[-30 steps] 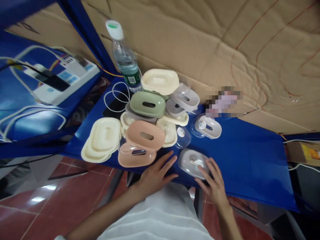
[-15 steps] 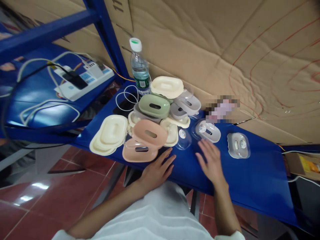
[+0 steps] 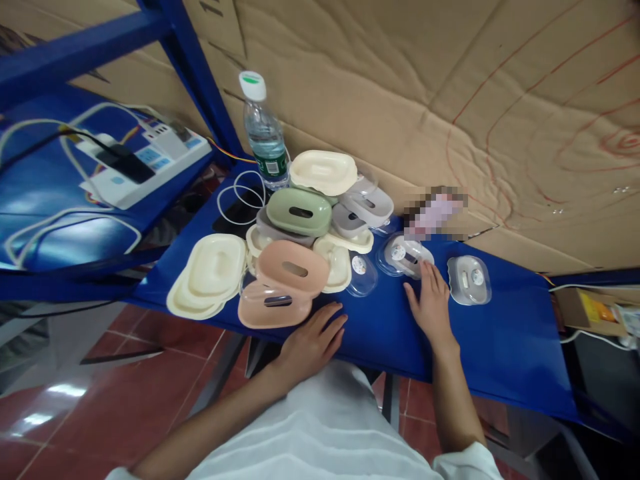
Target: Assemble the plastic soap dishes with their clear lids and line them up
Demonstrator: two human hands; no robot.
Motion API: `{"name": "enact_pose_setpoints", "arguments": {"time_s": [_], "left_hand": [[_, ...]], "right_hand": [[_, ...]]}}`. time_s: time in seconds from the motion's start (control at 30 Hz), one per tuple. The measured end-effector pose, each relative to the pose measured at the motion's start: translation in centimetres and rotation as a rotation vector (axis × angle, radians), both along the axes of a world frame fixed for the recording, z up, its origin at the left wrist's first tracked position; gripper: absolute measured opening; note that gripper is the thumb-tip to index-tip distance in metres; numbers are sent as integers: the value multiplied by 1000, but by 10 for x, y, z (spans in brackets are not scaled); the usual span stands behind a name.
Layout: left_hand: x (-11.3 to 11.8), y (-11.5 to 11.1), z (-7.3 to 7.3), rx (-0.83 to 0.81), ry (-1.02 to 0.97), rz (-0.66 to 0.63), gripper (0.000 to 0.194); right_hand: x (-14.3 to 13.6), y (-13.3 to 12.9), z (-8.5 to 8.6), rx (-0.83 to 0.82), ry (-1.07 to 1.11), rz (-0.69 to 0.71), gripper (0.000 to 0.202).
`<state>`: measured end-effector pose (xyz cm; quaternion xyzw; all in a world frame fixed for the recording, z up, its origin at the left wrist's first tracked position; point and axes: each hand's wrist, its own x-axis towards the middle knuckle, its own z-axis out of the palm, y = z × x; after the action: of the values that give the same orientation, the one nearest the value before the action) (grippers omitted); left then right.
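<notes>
- Left of centre blocked: pile of soap boxes, water bottle behind it.
- Two clear-lidded grey boxes mid-table; narrow gap between them.
- Blue table bare to the right.
- Cardboard wall closes the back.

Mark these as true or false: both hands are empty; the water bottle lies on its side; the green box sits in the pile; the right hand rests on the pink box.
1. Both hands are empty: true; the left hand and the right hand lie flat on the blue table.
2. False; the water bottle stands upright.
3. True; the green box sits in the pile.
4. False; the right hand's fingertips reach a clear-lidded grey box; the pink box is nearer the left.
</notes>
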<state>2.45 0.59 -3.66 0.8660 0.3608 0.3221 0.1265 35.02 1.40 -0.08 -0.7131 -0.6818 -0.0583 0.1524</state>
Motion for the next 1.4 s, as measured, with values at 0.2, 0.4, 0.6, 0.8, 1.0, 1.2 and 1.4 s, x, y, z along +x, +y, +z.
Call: {"name": "enact_pose_setpoints", "arguments": {"time_s": [0.2, 0.4, 0.6, 0.8, 1.0, 1.2, 1.4], "left_hand": [[0, 1, 2, 2, -30, -23, 26], [-9, 3, 5, -24, -94, -205, 28], [-3, 3, 9, -28, -2, -318, 35], [-2, 1, 13, -13, 51, -380, 27], [-19, -11, 19, -8, 91, -385, 25], [-43, -22, 9, -12, 68, -282, 31], [-45, -19, -4, 16, -73, -211, 30]], "right_hand": [[-5, -26, -8, -24, -31, 1, 44], [-37, -95, -10, -3, 94, 16, 38], [-70, -120, -1, -73, 250, 225, 36], [-84, -63, 39, 50, 311, 353, 31], [-109, 14, 53, -62, 15, 626, 40], [-110, 25, 30, -51, -57, 640, 39], [-103, 15, 27, 17, -70, 610, 33]]}}
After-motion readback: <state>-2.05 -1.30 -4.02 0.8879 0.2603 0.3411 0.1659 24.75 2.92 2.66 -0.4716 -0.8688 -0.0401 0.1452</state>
